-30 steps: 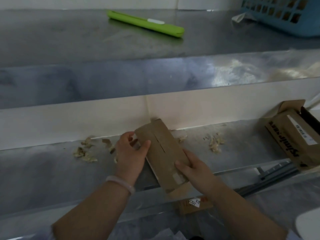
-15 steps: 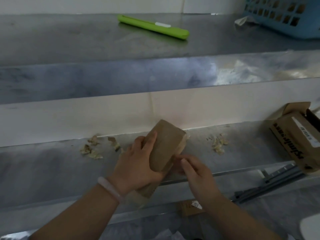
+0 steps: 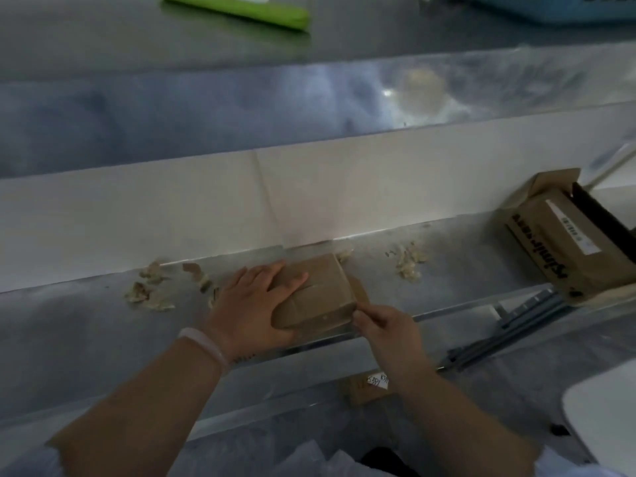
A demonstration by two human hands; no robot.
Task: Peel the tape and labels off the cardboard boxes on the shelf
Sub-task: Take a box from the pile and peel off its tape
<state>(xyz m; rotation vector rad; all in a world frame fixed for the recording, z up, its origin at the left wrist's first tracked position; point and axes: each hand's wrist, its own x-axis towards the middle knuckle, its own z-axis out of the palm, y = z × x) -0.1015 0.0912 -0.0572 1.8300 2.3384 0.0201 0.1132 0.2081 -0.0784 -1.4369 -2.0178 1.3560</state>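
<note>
Two hands meet at a small cardboard box (image 3: 323,290) lying flat on the lower metal shelf (image 3: 86,325): the left hand (image 3: 251,301) presses its top with straight, spread fingers (image 3: 289,282); the right hand (image 3: 389,332) pinches the box's near right corner with curled thumb and forefinger. One larger cardboard box (image 3: 564,249), flaps open, white label (image 3: 571,225) showing, lies at the shelf's right end, contents too dark to tell.
</note>
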